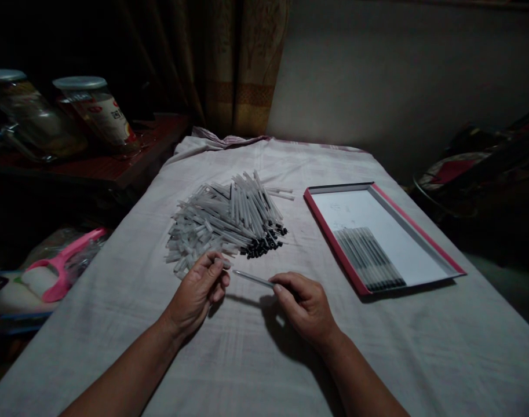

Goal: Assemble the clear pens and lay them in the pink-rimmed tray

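Note:
Between the thumb and fingers of my left hand (202, 284) is a small translucent pen cap (222, 263). My right hand (305, 304) pinches a slim pen (253, 278) near its rear end, its tip pointing left at the cap with a small gap between them. Just beyond both hands lies a loose heap of clear pen barrels (249, 202) with black ends toward the right. More translucent caps (192, 237) are piled at the heap's left side. To the right, a row of pens (368, 258) lies side by side in a shallow red-edged box lid (336, 255).
A pale cloth covers the table (247, 359). On a dark red side table (155, 142) at left stand a lidded jar (99, 113) and a glass mug (42, 133). Below them is a pink plastic object (64, 266). A curtain (247, 63) hangs behind.

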`<state>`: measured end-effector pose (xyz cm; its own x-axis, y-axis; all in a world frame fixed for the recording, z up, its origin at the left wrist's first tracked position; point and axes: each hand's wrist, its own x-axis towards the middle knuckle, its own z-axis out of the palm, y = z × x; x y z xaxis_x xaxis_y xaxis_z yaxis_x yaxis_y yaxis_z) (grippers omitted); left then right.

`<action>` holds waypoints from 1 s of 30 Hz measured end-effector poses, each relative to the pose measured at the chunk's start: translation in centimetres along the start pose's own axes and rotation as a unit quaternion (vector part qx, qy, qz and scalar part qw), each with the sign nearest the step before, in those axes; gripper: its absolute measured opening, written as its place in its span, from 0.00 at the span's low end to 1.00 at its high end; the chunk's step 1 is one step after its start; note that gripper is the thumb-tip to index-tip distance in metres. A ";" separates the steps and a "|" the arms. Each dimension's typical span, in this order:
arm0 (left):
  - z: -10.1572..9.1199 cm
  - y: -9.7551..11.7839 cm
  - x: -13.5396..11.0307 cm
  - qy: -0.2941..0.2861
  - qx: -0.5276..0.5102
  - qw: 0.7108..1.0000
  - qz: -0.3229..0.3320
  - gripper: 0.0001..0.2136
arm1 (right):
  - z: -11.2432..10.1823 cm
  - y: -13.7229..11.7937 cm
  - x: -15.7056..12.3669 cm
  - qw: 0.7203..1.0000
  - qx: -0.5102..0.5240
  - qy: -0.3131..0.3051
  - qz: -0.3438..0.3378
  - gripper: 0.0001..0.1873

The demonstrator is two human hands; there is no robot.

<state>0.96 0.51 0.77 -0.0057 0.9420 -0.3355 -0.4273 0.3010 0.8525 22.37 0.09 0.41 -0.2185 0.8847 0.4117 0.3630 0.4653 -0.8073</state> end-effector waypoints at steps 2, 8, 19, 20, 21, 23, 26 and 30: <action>-0.1 -0.1 0.0 -0.019 0.022 1.000 -0.005 0.23 | 0.1 0.0 0.0 1.000 0.000 0.006 0.000 0.09; -0.2 -0.7 -0.4 -0.060 0.127 0.990 -0.004 0.21 | 0.0 0.3 0.0 1.000 0.011 -0.019 0.020 0.08; -0.2 -0.4 -1.1 -0.145 0.338 0.930 0.018 0.12 | -0.9 0.4 0.1 0.978 -0.067 -0.195 0.029 0.12; -0.2 -0.5 -1.1 -0.143 0.323 0.935 0.005 0.13 | -0.8 0.4 0.1 0.979 -0.066 -0.192 0.021 0.12; -0.2 -0.6 -1.1 -0.143 0.314 0.939 -0.004 0.13 | -0.7 0.4 0.1 0.979 -0.064 -0.192 0.014 0.13; -0.3 -0.7 -1.1 -0.141 0.302 0.943 -0.014 0.14 | -0.5 0.5 0.0 0.980 -0.057 -0.193 0.005 0.13; -0.3 -0.7 -1.1 -0.136 0.303 0.943 -0.008 0.14 | -0.3 0.6 0.0 0.980 -0.060 -0.191 -0.006 0.14; -0.3 -0.6 -1.0 -0.131 0.311 0.941 0.003 0.12 | -0.2 0.8 -0.1 0.979 -0.080 -0.188 -0.008 0.13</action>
<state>0.99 -0.63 0.49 0.2516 0.9235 -0.2897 0.1843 0.2482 0.9510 22.84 0.38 -0.26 -0.5320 0.8191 0.2144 0.4871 0.5032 -0.7138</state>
